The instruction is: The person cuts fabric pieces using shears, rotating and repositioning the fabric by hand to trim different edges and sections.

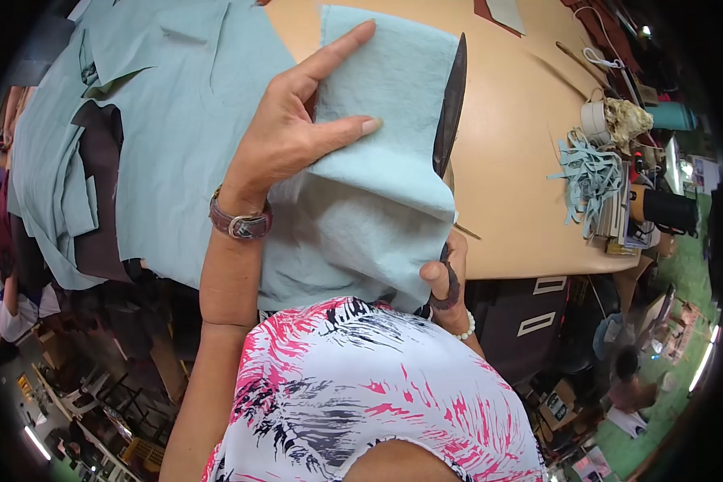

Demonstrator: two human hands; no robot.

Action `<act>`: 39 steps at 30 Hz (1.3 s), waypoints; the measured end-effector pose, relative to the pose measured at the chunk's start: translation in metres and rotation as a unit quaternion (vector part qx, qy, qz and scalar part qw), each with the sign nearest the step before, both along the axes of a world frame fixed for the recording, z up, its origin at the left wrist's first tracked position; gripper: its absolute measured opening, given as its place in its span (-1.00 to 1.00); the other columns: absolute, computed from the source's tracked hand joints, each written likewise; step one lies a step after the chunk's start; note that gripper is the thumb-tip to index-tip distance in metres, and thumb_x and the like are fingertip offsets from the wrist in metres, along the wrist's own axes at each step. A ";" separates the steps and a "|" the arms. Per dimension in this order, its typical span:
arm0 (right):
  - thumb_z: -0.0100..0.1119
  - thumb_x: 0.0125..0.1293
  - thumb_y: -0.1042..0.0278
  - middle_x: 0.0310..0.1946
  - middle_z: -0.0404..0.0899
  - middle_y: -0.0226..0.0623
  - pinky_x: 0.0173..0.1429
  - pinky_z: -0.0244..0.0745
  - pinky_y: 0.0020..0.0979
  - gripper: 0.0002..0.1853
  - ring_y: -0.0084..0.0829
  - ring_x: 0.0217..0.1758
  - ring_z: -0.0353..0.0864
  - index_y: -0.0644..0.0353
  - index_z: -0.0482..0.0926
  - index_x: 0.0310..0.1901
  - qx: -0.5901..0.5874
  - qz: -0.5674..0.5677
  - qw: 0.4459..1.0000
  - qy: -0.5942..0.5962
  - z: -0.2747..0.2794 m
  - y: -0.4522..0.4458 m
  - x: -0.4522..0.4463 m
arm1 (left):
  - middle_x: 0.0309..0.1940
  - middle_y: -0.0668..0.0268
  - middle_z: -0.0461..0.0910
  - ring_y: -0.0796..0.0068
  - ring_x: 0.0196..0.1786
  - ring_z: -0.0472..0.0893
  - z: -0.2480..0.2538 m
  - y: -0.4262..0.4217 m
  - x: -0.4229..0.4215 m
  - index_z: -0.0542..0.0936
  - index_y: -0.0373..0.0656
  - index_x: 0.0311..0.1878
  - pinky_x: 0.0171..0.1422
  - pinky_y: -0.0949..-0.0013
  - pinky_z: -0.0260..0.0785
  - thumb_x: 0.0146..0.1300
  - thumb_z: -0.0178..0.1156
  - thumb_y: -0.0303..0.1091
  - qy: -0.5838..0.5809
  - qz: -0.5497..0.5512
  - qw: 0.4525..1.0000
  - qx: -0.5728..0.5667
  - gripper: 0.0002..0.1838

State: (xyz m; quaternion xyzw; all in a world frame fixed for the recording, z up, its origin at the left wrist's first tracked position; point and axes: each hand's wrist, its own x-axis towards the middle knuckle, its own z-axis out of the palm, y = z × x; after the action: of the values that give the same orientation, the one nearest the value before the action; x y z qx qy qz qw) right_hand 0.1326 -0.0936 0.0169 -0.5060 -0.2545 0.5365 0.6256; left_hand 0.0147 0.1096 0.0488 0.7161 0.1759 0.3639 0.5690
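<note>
Light blue fabric (386, 88) hangs in soft folds over the table edge, against the patterned top. My left hand (305, 120) grips its left side, with the thumb and outstretched index finger on top and the other fingers mostly hidden beneath. A dark layer (451, 104) shows along the fabric's right edge. Low at the right, beside the fabric, my right hand (450, 281) is closed around a dark looped handle (444, 293), which looks like that of scissors; the fabric partly covers this hand. A thin dark pointed piece shows just above it.
More light blue fabric (185, 161) spreads over the left of the table (522, 161), with dark cloth (100, 177) among it. Blue strips (590, 173), a white container (594, 122) and a black cylinder (671, 210) stand or lie at right. People are in the background.
</note>
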 end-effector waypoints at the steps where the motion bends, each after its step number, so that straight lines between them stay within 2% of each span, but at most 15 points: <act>1: 0.47 -0.18 -0.11 -0.17 0.55 -0.28 -0.02 0.36 -0.53 -0.15 -0.54 -0.13 0.51 0.43 0.41 0.02 0.000 -0.001 1.000 0.001 0.000 0.000 0.000 | 0.22 0.15 0.33 0.37 0.29 0.30 0.000 -0.001 0.000 0.31 -0.22 0.26 0.38 0.40 0.03 -0.13 0.31 -0.51 0.001 0.000 1.000 -0.002 -0.24; 14: 0.46 -0.10 -0.01 -0.17 0.54 -0.29 -0.03 0.35 -0.54 -0.22 -0.55 -0.15 0.50 0.43 0.41 0.03 -0.011 -0.003 1.000 -0.012 0.000 -0.003 -0.001 | 0.24 0.18 0.32 0.40 0.29 0.29 0.000 0.000 0.001 0.30 -0.23 0.26 0.39 0.40 0.02 -0.13 0.31 -0.51 0.001 0.001 1.000 0.000 -0.23; 20: 0.43 -0.02 0.11 -0.20 0.56 -0.31 -0.04 0.35 -0.54 -0.35 -0.57 -0.16 0.49 0.43 0.44 0.00 0.006 -0.013 1.000 -0.012 -0.001 -0.005 -0.004 | 0.24 0.19 0.33 0.42 0.28 0.30 0.000 0.000 0.001 0.30 -0.24 0.26 0.39 0.41 0.01 -0.13 0.31 -0.52 -0.003 -0.002 1.000 -0.010 -0.23; 26: 0.41 0.01 0.16 -0.21 0.56 -0.31 -0.04 0.35 -0.54 -0.41 -0.58 -0.17 0.49 0.42 0.46 -0.04 0.013 -0.014 1.000 -0.021 -0.002 -0.005 -0.005 | 0.24 0.19 0.32 0.41 0.29 0.29 0.000 -0.001 0.001 0.30 -0.24 0.26 0.39 0.40 0.01 -0.14 0.31 -0.51 -0.003 -0.001 1.000 -0.013 -0.23; 32: 0.37 0.05 0.32 -0.24 0.58 -0.31 -0.10 0.38 -0.55 -0.55 -0.60 -0.21 0.49 0.42 0.49 -0.09 -0.014 -0.014 1.000 -0.017 0.002 -0.004 -0.008 | 0.23 0.17 0.33 0.39 0.30 0.28 -0.006 0.001 0.002 0.29 -0.25 0.27 0.39 0.37 0.01 -0.15 0.33 -0.50 -0.014 0.003 1.000 0.002 -0.20; 35: 0.36 0.06 0.37 -0.26 0.58 -0.29 -0.12 0.39 -0.55 -0.60 -0.60 -0.23 0.50 0.42 0.50 -0.12 -0.013 -0.007 0.999 -0.030 0.003 -0.003 -0.007 | 0.21 0.16 0.34 0.40 0.28 0.30 0.001 0.007 0.007 0.26 -0.27 0.28 0.36 0.38 0.05 -0.13 0.33 -0.51 -0.034 0.047 0.998 0.021 -0.19; 38: 0.34 0.06 0.40 -0.27 0.59 -0.28 -0.13 0.39 -0.56 -0.63 -0.60 -0.24 0.50 0.43 0.50 -0.14 -0.034 0.007 0.999 -0.040 0.004 -0.004 -0.006 | 0.28 -0.01 0.20 0.24 0.29 0.25 0.022 0.023 0.017 0.11 -0.30 0.33 0.31 0.31 0.16 -0.01 0.29 -0.49 -0.035 0.034 0.992 -0.116 -0.18; 39: 0.36 0.05 0.37 -0.26 0.59 -0.28 -0.13 0.39 -0.55 -0.61 -0.60 -0.23 0.50 0.42 0.50 -0.14 -0.041 0.008 0.998 -0.039 0.003 -0.005 -0.006 | 0.30 0.02 0.16 0.38 0.28 0.25 0.028 0.027 0.020 0.07 -0.34 0.34 0.34 0.40 0.11 -0.02 0.30 -0.54 -0.055 0.003 0.974 -0.219 -0.15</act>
State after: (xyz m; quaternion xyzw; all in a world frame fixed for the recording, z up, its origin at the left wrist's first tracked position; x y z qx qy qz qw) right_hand 0.1261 -0.0990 0.0199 -0.5501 -0.2605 0.5312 0.5894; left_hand 0.0343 0.1368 0.0771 0.5528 0.2218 0.3566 0.7198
